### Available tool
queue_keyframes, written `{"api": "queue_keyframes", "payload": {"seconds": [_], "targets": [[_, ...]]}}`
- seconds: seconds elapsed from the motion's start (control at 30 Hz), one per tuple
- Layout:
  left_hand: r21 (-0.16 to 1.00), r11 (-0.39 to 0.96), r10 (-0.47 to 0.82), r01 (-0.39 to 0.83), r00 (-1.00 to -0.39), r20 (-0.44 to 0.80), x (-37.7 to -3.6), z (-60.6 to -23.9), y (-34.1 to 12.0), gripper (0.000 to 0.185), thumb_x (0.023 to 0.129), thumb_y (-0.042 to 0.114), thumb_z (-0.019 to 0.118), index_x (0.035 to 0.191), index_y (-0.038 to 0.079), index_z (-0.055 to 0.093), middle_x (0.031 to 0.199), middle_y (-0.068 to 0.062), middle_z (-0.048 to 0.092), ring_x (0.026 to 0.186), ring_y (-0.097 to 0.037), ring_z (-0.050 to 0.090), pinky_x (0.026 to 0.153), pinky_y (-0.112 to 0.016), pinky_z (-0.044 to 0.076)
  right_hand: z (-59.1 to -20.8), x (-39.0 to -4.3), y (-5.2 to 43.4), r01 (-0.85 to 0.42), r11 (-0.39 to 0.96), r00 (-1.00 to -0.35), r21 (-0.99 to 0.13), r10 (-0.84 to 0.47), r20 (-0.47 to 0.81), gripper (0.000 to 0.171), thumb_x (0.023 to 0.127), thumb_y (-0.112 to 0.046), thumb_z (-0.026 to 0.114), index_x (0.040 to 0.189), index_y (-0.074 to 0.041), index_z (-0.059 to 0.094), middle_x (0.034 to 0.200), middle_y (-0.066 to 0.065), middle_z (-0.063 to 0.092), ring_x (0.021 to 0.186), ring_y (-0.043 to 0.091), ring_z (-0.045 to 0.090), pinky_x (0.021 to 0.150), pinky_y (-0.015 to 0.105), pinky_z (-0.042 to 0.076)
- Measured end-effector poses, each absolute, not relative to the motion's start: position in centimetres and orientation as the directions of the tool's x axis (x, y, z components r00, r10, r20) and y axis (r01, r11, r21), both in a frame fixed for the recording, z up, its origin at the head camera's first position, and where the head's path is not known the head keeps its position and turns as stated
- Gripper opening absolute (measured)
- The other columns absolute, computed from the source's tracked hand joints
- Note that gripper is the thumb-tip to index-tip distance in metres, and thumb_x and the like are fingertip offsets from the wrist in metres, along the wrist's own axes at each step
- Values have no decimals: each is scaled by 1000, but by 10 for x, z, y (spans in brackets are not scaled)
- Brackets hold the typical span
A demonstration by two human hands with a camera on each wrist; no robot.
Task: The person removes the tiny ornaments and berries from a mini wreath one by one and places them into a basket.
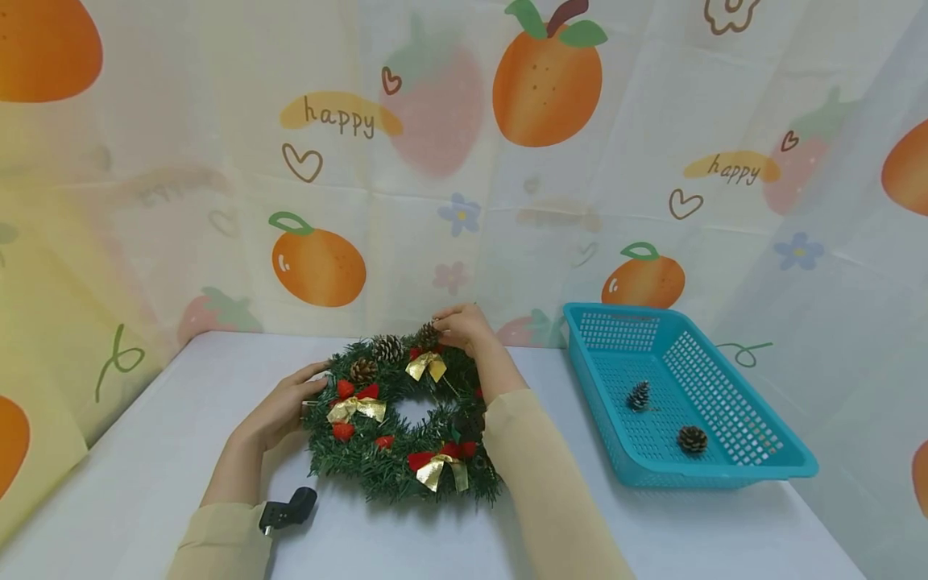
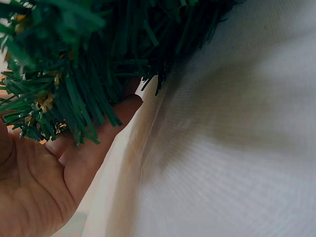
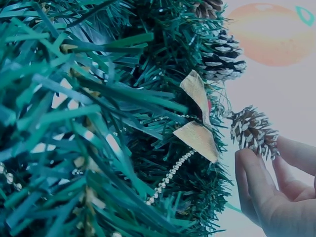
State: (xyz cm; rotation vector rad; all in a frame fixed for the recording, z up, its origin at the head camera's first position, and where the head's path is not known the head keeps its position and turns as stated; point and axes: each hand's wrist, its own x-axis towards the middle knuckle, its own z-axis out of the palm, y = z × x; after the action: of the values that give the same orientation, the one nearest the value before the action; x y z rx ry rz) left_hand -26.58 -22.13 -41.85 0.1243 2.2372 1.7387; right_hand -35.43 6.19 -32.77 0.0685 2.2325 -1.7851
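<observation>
A green Christmas wreath (image 1: 362,467) with gold bows, red berries and pine cones lies on the white table. My left hand (image 1: 285,407) supports its left side, and in the left wrist view the fingers (image 2: 91,153) reach under the green tinsel needles. At the wreath's top edge, my right hand (image 1: 464,329) pinches a pine cone (image 3: 254,131) by its tip. That cone, brown with whitish scale edges, is beside a gold bow (image 3: 197,140) in the right wrist view. Two other cones sit on the wreath's upper left, one of them white-tipped (image 1: 387,348).
To the right stands a turquoise plastic basket (image 1: 594,403) with two loose pine cones, one upright (image 1: 638,396) and one lying (image 1: 692,439). A fruit-printed curtain (image 1: 435,242) hangs behind the table (image 1: 239,379). A black wrist device (image 1: 290,509) is on the left wrist.
</observation>
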Motion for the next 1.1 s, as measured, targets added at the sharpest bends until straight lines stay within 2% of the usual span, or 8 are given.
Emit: {"api": "queue_keyframes", "payload": {"seconds": [0.27,0.47,0.6,0.7,0.8,0.9,1.1], "targets": [[958,260,250,-121,-950,-188,-266,-418,-220,64,108,33,37,160,12,7,163,-30,3,91,-14,53,78,-31,49,-320,-356,63,222,185,-959,-957,-137,-249,38,97,-2,58,135,3,57,150,16,47,137,33,48,106,37,49],[961,250,250,-122,-950,-185,-266,-419,-220,64,107,33,37,161,12,7,162,-30,9,81,-9,52,74,-30,49,-312,-356,65,204,180,-963,-962,-139,-230,38,98,-3,57,135,2,56,150,16,47,137,33,49,106,36,48],[957,266,245,-119,-952,-186,-266,-418,-220,64,108,33,37,161,12,7,162,-30,7,88,-11,54,77,-29,50,-308,-356,68,187,164,-968,-969,-135,-210,37,97,-1,58,134,3,56,152,14,44,138,32,48,106,36,49],[954,279,242,-114,-952,-185,-265,-418,-220,65,108,34,37,160,11,7,162,-31,6,104,-19,57,82,-31,51,-306,-357,73,179,151,-971,-972,-130,-199,37,97,-1,57,134,3,56,154,14,42,139,31,47,106,37,49],[954,276,241,-117,-952,-187,-265,-419,-220,65,108,34,37,160,11,7,163,-30,5,113,-25,55,84,-32,51,-304,-359,78,174,147,-974,-974,-123,-193,38,98,-1,57,135,2,57,154,15,43,138,32,47,107,36,48],[955,274,239,-116,-953,-185,-266,-420,-220,65,108,34,36,160,11,7,162,-31,7,113,-24,56,84,-32,51,-302,-361,83,167,149,-976,-975,-116,-185,38,98,-2,57,136,2,57,152,16,44,137,32,49,107,36,48],[959,256,240,-119,-953,-182,-268,-421,-221,64,108,33,37,160,11,8,161,-30,15,100,-14,59,82,-31,53,-296,-363,95,165,155,-979,-974,-95,-181,38,99,-2,56,137,2,56,151,16,44,135,32,50,108,37,47]]}}
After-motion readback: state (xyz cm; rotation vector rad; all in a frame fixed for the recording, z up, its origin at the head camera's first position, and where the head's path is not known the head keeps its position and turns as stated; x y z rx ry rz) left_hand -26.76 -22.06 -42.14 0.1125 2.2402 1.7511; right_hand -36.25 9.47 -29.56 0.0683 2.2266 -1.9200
